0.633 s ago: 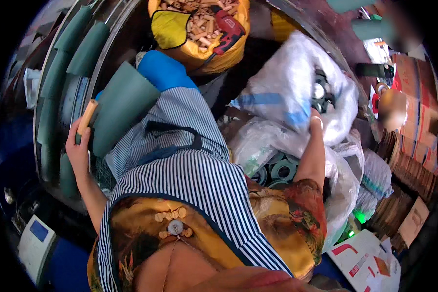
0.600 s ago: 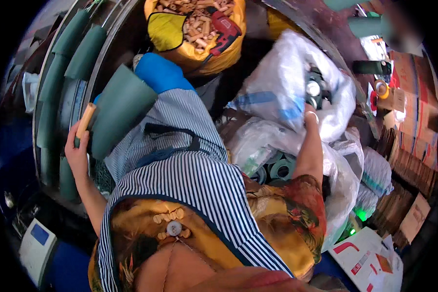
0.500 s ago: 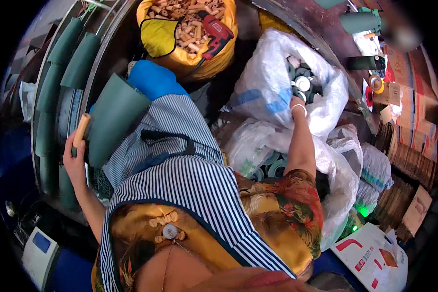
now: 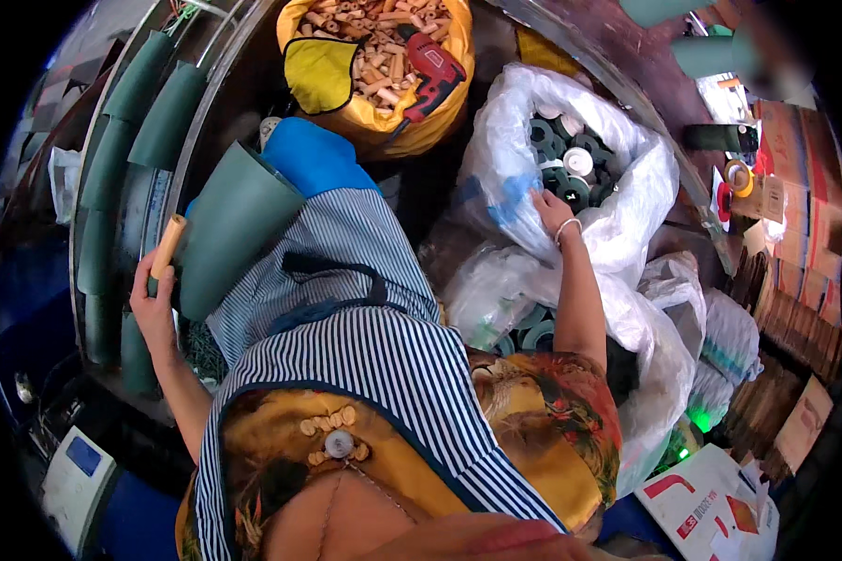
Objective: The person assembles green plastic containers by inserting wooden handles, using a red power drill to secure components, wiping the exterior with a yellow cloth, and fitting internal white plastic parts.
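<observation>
While the left hand (image 4: 153, 297) pinches a tilted wooden stick (image 4: 167, 245), the right hand (image 4: 555, 213), grip unclear, touches the bag's near rim (image 4: 616, 224) beside dark parts (image 4: 549, 142).

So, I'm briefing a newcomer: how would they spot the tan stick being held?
Left of the striped apron, beside a big green curved piece, the left hand grips the tan stick. Similar sticks lie in the yellow sack; this one juts alone from that hand.

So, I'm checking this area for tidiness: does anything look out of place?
Perhaps the red drill: it lies on the heap of wooden tubes in the yellow bag, an odd spot for a tool. Nothing looks obviously spilled.
</observation>
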Tool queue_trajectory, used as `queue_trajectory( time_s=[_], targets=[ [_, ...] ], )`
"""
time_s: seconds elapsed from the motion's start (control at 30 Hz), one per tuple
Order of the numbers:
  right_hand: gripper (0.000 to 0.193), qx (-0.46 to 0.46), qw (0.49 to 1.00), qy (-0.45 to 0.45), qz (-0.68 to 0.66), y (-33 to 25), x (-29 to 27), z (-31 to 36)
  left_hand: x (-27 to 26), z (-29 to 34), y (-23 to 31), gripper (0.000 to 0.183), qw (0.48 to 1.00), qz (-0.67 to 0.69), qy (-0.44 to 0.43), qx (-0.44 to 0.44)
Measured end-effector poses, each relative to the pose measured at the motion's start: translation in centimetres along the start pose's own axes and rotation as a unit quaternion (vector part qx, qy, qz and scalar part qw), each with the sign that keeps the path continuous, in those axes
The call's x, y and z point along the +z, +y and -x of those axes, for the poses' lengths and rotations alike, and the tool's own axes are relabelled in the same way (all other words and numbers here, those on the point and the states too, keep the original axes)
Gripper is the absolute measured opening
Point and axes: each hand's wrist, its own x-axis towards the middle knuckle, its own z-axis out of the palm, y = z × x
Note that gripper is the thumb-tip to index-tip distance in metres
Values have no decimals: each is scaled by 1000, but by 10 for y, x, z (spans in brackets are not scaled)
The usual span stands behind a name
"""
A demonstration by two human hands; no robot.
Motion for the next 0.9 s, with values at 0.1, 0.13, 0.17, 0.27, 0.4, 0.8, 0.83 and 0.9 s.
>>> queue_trajectory(
  time_s=[0.1,0.13,0.17,0.27,0.4,0.8,0.83,0.9],
  targets=[
    [64,16,1000,18,1,-19,-1,5,-4,4,0,31,1000,-1,10,-2],
    [64,37,998,43,16,-17,0,6,-4,4,-1,31,1000,-2,10,-2],
    [64,58,995,69,31,-14,1,8,-4,4,-1,31,1000,-3,13,10],
    [63,59,992,51,100,-9,-3,8,-2,5,-3,31,999,33,29,0],
    [58,11,996,24,87,-14,-3,14,7,-3,8,30,969,233,26,-81],
    [55,-23,993,80,80,-3,3,14,47,-46,3,44,951,-35,-305,34],
    [57,-32,994,73,77,-7,2,15,49,-51,5,46,942,-54,-321,87],
    [57,-35,994,69,74,-8,-3,14,50,-58,30,46,916,-138,-374,44]
  ],
)
